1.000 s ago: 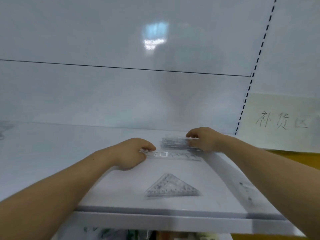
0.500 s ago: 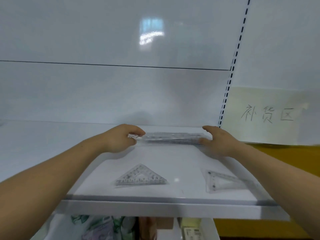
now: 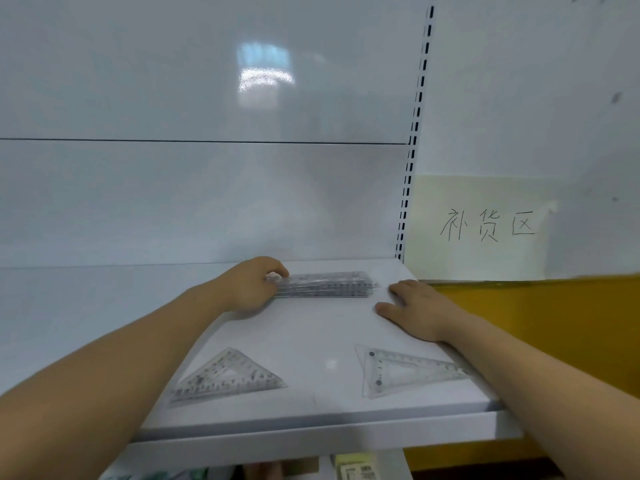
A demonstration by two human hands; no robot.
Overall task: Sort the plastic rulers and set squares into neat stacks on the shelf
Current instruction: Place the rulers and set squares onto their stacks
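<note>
Starting at the left: one set square [image 3: 228,379] lies flat near the front of the shelf [image 3: 311,334], right beside the left forearm. If that arm drags back carelessly it could sweep the thing off the lip, since it's light plastic on a slick surface.

The left hand [image 3: 252,285] is at the far side, fingers curled over the left end of the rulers [image 3: 325,284], which sit in a stack along the back of the shelf. The stack looks slightly fanned rather than square. I reckon if only that one end gets pushed, the clear rulers will slide over each other and splay out more, not line up.

The second set square [image 3: 401,372] is near the front right, pretty close to the shelf's right edge and half under the right forearm. Same risk of a knock-off there.

The right hand [image 3: 419,310] lies flat on the shelf with fingers loosely straight, just beside the stack's right end and, as far as I can tell, not touching it. With nothing bracing that end, a shove from the left could send rulers toward the right edge.
</note>
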